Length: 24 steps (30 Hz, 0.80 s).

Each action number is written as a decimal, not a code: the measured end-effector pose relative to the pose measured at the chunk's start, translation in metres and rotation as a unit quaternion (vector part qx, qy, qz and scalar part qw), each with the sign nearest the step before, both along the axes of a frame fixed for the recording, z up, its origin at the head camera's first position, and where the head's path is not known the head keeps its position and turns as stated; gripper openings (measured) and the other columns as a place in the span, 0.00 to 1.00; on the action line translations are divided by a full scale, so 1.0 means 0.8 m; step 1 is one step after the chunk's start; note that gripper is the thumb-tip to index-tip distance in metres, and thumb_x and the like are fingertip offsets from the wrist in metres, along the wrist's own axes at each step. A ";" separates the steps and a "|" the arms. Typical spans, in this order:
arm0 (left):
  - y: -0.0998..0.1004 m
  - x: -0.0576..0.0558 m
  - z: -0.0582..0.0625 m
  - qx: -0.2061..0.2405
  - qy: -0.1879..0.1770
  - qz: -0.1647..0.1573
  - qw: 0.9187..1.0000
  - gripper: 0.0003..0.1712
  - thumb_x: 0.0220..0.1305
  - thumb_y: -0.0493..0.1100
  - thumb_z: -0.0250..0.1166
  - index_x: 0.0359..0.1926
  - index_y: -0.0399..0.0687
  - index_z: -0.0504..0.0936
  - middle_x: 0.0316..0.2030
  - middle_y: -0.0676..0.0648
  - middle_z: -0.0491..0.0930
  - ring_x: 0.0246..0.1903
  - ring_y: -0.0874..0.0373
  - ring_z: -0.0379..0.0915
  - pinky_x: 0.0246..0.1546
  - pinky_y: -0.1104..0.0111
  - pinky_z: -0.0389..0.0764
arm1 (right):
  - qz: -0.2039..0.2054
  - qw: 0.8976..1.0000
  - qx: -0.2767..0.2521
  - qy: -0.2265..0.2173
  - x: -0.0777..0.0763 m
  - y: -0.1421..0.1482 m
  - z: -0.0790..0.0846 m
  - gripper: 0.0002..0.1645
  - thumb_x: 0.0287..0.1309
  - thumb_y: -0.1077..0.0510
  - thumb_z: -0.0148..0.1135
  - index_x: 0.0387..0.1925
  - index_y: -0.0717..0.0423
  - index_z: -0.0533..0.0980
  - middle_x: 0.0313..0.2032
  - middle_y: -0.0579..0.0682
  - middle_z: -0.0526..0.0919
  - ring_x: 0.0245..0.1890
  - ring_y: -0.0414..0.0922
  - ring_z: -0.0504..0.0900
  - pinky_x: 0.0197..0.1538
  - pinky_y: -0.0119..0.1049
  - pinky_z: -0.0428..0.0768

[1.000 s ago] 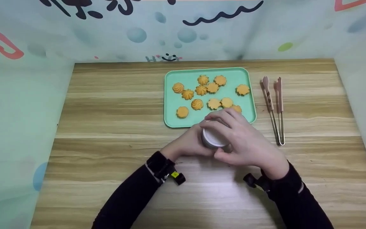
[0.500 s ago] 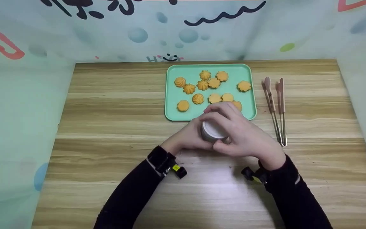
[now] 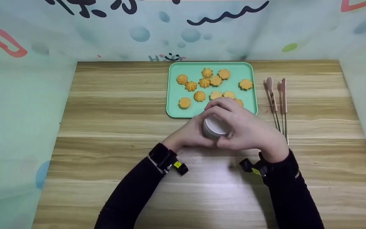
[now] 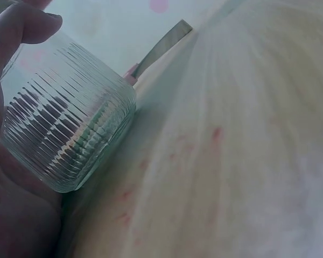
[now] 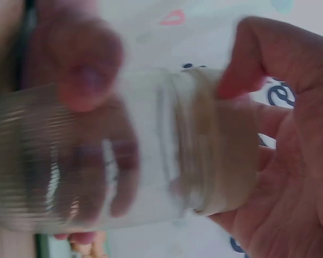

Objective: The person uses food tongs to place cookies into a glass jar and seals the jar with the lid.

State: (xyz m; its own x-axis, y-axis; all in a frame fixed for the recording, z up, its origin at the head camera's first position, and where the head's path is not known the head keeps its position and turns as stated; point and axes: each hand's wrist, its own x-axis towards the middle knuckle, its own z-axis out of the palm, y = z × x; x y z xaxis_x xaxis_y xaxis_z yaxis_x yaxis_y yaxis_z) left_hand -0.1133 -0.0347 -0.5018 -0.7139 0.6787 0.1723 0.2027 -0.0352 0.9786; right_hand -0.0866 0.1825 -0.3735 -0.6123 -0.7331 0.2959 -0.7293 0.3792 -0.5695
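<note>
A clear ribbed glass jar (image 4: 78, 121) stands at the near edge of the green tray, mostly covered by the hands in the head view. My left hand (image 3: 191, 133) wraps round the jar's body. Over the top, my right hand (image 3: 248, 128) grips the pale lid (image 3: 216, 125) with curled fingers and thumb. In the right wrist view the lid (image 5: 234, 153) sits on the jar's neck, with the thumb against its side. That view is blurred, and whether the lid is loose cannot be told.
The green tray (image 3: 173, 111) holds several flower-shaped cookies (image 3: 199, 96), some partly behind the right hand. Pink-tipped metal tongs (image 3: 284, 101) lie right of the tray. A printed cloth (image 3: 113, 38) hangs along the table's back edge.
Both hands and the jar have moved a little away from the person. The tray with its cookies has slid toward the back edge, while the tongs stay put. The right fingers have shifted slightly on the lid.
</note>
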 end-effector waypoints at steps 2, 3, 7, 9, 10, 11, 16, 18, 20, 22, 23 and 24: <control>0.000 0.000 -0.001 0.003 -0.001 0.000 1.000 0.58 0.50 0.37 0.84 0.80 0.52 0.66 0.68 0.41 0.76 0.64 0.52 0.76 0.70 0.58 0.77 | 0.003 1.000 0.003 0.000 0.001 0.000 0.002 0.38 0.41 0.61 0.70 0.61 0.52 0.80 0.64 0.51 0.77 0.67 0.49 0.74 0.68 0.48 0.76; 0.000 0.001 -0.001 0.005 -0.002 -0.001 1.000 0.57 0.49 0.37 0.84 0.80 0.51 0.67 0.67 0.41 0.77 0.63 0.52 0.76 0.70 0.58 0.78 | 0.004 1.000 0.004 0.002 0.001 0.000 0.003 0.38 0.40 0.61 0.70 0.61 0.52 0.80 0.64 0.51 0.77 0.67 0.49 0.74 0.68 0.48 0.76; -0.001 0.001 0.001 0.009 -0.011 -0.004 1.000 0.55 0.49 0.39 0.84 0.78 0.49 0.69 0.65 0.43 0.78 0.62 0.52 0.76 0.68 0.59 0.78 | 0.009 1.000 -0.011 0.017 0.002 -0.001 0.004 0.38 0.41 0.62 0.69 0.61 0.52 0.80 0.63 0.52 0.78 0.66 0.50 0.75 0.68 0.48 0.75; -0.001 0.000 0.002 0.012 -0.015 -0.008 1.000 0.55 0.48 0.40 0.83 0.78 0.48 0.69 0.64 0.43 0.78 0.62 0.52 0.76 0.68 0.58 0.78 | 0.006 0.999 -0.032 0.026 0.003 0.001 0.005 0.37 0.41 0.62 0.68 0.61 0.53 0.80 0.63 0.53 0.78 0.67 0.52 0.75 0.69 0.47 0.74; -0.001 0.000 0.002 0.014 -0.016 -0.010 1.000 0.56 0.48 0.40 0.83 0.79 0.49 0.68 0.65 0.44 0.78 0.62 0.52 0.76 0.69 0.58 0.77 | 0.000 0.999 -0.043 0.033 0.003 0.003 0.005 0.37 0.42 0.62 0.69 0.61 0.53 0.80 0.63 0.54 0.78 0.67 0.53 0.75 0.69 0.47 0.75; 0.000 -0.001 0.002 0.014 -0.018 -0.012 1.000 0.58 0.47 0.40 0.83 0.80 0.49 0.67 0.65 0.44 0.78 0.63 0.52 0.75 0.70 0.58 0.77 | -0.008 0.998 -0.055 0.039 0.004 0.005 0.006 0.38 0.42 0.61 0.70 0.61 0.53 0.80 0.64 0.54 0.77 0.67 0.53 0.75 0.68 0.45 0.76; 0.003 -0.003 0.004 -0.002 -0.004 -0.009 1.000 0.57 0.46 0.41 0.84 0.78 0.48 0.68 0.66 0.48 0.79 0.65 0.55 0.75 0.74 0.59 0.74 | -0.083 0.988 -0.106 0.078 0.001 0.026 0.008 0.40 0.41 0.56 0.77 0.61 0.58 0.80 0.62 0.60 0.77 0.62 0.52 0.77 0.66 0.38 0.80; 0.004 -0.003 0.004 -0.001 0.001 -0.007 1.000 0.54 0.48 0.41 0.86 0.75 0.47 0.71 0.66 0.49 0.79 0.67 0.54 0.75 0.75 0.59 0.73 | -0.120 0.981 -0.123 0.091 -0.002 0.037 0.005 0.40 0.40 0.54 0.79 0.59 0.61 0.80 0.59 0.61 0.77 0.60 0.51 0.76 0.66 0.36 0.81; 0.004 -0.002 0.004 0.007 -0.006 -0.007 1.000 0.54 0.48 0.40 0.87 0.75 0.49 0.71 0.68 0.49 0.79 0.69 0.52 0.74 0.76 0.58 0.72 | -0.155 0.973 -0.139 0.097 -0.007 0.049 -0.001 0.40 0.38 0.54 0.81 0.57 0.64 0.80 0.57 0.62 0.78 0.60 0.50 0.77 0.65 0.34 0.83; 0.004 -0.001 0.004 0.018 -0.018 -0.010 1.000 0.54 0.47 0.38 0.88 0.75 0.49 0.71 0.68 0.48 0.79 0.69 0.49 0.74 0.76 0.57 0.72 | -0.177 0.968 -0.161 0.080 -0.009 0.060 -0.011 0.41 0.37 0.57 0.83 0.55 0.68 0.78 0.56 0.63 0.78 0.60 0.49 0.77 0.63 0.34 0.85; 0.004 0.001 0.005 0.021 -0.024 -0.010 0.999 0.54 0.47 0.36 0.88 0.74 0.50 0.72 0.68 0.49 0.79 0.70 0.50 0.73 0.76 0.57 0.72 | -0.185 0.966 -0.169 0.066 -0.010 0.065 -0.017 0.42 0.36 0.59 0.85 0.55 0.70 0.77 0.55 0.63 0.78 0.60 0.49 0.78 0.63 0.34 0.86; 0.004 0.002 0.005 0.023 -0.029 -0.009 0.999 0.54 0.46 0.35 0.88 0.74 0.50 0.72 0.67 0.49 0.79 0.70 0.50 0.73 0.76 0.57 0.72 | -0.190 0.964 -0.177 0.052 -0.010 0.071 -0.025 0.42 0.36 0.62 0.86 0.55 0.72 0.76 0.55 0.63 0.78 0.59 0.48 0.78 0.61 0.35 0.87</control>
